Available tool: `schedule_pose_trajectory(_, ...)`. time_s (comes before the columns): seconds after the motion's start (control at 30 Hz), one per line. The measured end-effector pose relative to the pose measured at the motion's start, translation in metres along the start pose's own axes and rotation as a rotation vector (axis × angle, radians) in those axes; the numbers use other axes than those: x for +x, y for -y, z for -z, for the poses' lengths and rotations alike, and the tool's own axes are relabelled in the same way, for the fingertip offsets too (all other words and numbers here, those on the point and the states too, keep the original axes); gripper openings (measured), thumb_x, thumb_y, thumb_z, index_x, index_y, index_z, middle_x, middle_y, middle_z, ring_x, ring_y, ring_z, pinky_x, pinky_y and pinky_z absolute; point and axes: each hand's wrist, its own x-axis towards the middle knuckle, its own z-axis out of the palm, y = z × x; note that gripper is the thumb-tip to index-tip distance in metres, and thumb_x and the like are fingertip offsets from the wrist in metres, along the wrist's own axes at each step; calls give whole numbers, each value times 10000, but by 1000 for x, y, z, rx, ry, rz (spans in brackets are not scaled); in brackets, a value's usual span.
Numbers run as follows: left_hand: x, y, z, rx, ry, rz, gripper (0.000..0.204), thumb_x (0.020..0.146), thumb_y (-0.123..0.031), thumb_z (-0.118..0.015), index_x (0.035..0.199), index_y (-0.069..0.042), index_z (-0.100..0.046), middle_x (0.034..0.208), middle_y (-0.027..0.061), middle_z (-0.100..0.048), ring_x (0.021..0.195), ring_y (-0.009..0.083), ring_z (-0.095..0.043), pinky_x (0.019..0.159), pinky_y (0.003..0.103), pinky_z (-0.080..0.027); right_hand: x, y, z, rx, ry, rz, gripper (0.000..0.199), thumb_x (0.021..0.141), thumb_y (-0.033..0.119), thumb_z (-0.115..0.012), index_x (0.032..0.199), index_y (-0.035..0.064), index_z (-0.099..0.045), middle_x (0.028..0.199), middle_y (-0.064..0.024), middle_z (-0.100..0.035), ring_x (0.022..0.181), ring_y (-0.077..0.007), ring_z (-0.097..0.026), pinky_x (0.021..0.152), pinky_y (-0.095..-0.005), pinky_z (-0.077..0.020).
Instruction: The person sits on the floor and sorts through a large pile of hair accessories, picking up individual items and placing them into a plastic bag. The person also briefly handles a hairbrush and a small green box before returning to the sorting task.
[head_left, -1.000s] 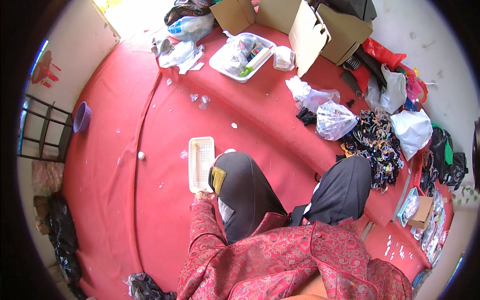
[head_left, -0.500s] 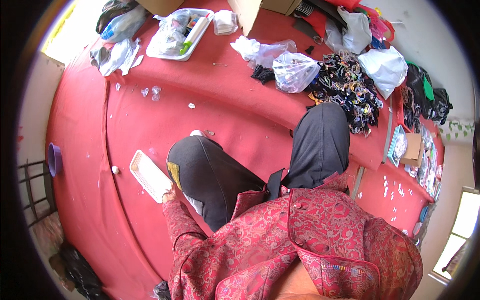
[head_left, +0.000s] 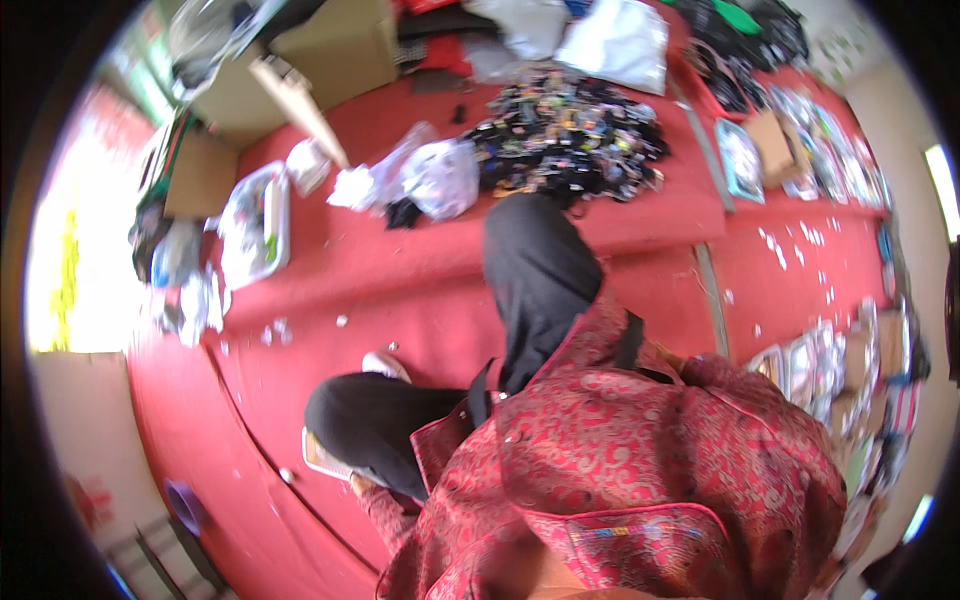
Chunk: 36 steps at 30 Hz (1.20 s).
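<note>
Beside my left knee, my left hand (head_left: 360,484) is closed on the near end of a white plastic basket (head_left: 322,458). My knee hides much of that basket, and its inside does not show. My right hand (head_left: 666,357) is partly visible at the end of its patterned sleeve, by my right thigh. Blur and the jacket hide its fingers, so I cannot tell what it holds, if anything.
Ahead on a raised red ledge lie a heap of dark, multicoloured small pieces (head_left: 575,135), a clear plastic bag (head_left: 440,178) and a white tray (head_left: 283,225) with bagged items. A cardboard box (head_left: 340,55) stands behind. Packages (head_left: 815,365) line the right side; a purple bucket (head_left: 187,505) sits left.
My view has swung to the right and is blurred. The white basket is now largely behind my left knee, still in my left hand. Part of my right hand has come into view.
</note>
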Motion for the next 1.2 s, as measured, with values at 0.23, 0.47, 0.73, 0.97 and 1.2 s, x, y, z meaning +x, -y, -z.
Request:
schedule_pose_trajectory(0.23, -117, -127, -151, 296, 216, -377, 369, 805, -243, -552, 1127, -64, -532, 1094, 74, -558, 981, 231, -536, 736, 333, -442, -13, -3, -14, 82, 37, -259, 203, 754, 145, -472, 697, 15, -617, 674, -146, -597, 635, -320, -590, 545, -393, -466)
schedule_pose_trajectory(0.47, -274, -151, -238, 659, 450, -719, 411, 796, -235, -574, 1158, -52, -510, 1177, 78, -510, 1105, 219, -468, 836, 334, -403, 14, -7, 23, 189, 120, -254, 206, 730, 183, -487, 631, 23, -571, 669, -197, -581, 622, -384, -562, 580, -471, -445)
schedule_pose_trajectory(0.73, -382, -151, -291, 1270, 424, -1254, 312, 861, -212, -499, 1097, -16, -556, 1116, 92, -561, 1075, 201, -503, 894, 281, -359, 25, -38, 44, 243, 117, -437, 179, 723, 162, -481, 712, 23, -593, 692, -199, -592, 677, -382, -582, 608, -459, -466)
schedule_pose_trajectory(0.97, -351, -128, -274, 2054, 51, -1208, 477, 795, -322, -540, 1206, -88, -475, 1290, 150, -418, 1196, 299, -393, 954, 469, -316, 24, -58, 25, 179, 91, -648, 175, 735, 170, -503, 782, 30, -597, 848, -189, -595, 800, -336, -575, 683, -433, -466)
schedule_pose_trajectory(1.2, -336, -107, -296, 2062, 238, -1238, 489, 793, -320, -540, 1224, -102, -456, 1297, 117, -421, 1205, 284, -382, 995, 515, -223, 142, -84, 93, 227, -582, -661, 219, 783, 185, -429, 721, 45, -586, 735, -197, -580, 709, -377, -557, 661, -474, -436)
